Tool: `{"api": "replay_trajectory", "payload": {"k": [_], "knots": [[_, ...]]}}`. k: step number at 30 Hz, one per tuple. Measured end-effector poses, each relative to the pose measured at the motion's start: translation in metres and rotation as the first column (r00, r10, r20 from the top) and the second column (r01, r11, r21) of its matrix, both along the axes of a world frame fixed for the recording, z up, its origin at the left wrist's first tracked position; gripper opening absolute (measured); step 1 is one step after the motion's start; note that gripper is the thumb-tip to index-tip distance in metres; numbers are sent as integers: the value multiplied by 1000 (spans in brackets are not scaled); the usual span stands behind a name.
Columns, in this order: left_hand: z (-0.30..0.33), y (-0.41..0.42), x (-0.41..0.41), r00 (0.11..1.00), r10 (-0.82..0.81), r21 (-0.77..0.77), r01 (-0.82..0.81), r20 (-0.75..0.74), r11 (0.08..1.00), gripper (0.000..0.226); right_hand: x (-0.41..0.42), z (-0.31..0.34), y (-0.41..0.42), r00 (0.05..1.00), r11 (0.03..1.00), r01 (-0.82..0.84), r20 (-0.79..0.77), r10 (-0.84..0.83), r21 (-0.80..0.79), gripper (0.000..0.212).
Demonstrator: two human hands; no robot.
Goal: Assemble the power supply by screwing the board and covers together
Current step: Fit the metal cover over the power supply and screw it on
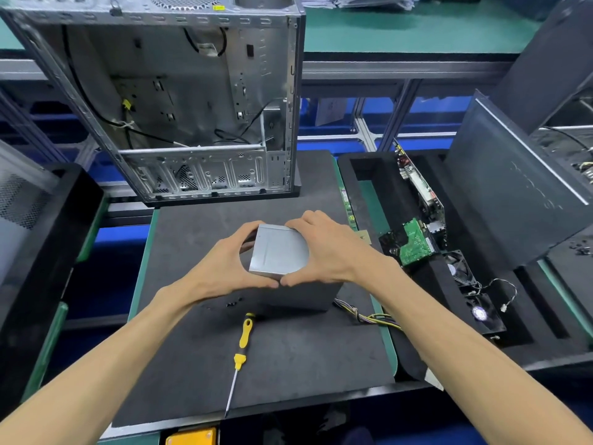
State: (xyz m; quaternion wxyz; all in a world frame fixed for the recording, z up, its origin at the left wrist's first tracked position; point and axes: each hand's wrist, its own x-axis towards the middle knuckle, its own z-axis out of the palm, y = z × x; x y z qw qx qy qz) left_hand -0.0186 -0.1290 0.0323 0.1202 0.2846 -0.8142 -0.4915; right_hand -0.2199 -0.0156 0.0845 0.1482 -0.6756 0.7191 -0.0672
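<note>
You are at an assembly-line counter (321,364) covered with a dark foam mat edged in green, with a stripped metal computer case (179,101) standing open at the far end and blue bins and aluminium rails behind it. From the head view, the power supply (282,261), a grey metal box, stands on the mat in front of you, its bundle of yellow and black wires (369,316) trailing out to the right at its base. Your left hand (224,268) and right hand (330,255) wrap it from either side, fingers curled over the far top edge and thumbs meeting at the near corner, so each grip is closed around the casing. Judging by that two-sided hold, you are squeezing the cover down onto the body so the seams and screw holes line up before any fastening; whether the cover is fully seated cannot be told from here. The yellow-handled screwdriver (240,351) lies untouched on the mat just toward you from the box, tip pointing at you, within easy reach of either hand. A few small dark screws (232,302) sit on the mat near the left wrist, kept close for the next step. To the right, a black foam tray (378,194) holds a green circuit board (415,242) and small fans (481,311), and a dark side panel (513,194) leans beyond it.
</note>
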Motion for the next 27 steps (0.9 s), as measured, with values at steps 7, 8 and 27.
{"api": "replay_trajectory", "payload": {"k": [7, 8, 27], "knots": [[-9, 10, 3, 998, 15, 70, -11, -60, 997, 102, -6, -18, 38, 975, 979, 188, 134, -177, -75, 103], [-10, 11, 3, 997, 25, 84, -20, -67, 996, 100, -5, -20, 41, 959, 971, 217, 210, -192, -102, 97], [-7, 57, 0, 953, 213, 766, 28, -214, 642, 112, -57, 32, 33, 282, 790, 535, 818, -501, 300, 43]]}}
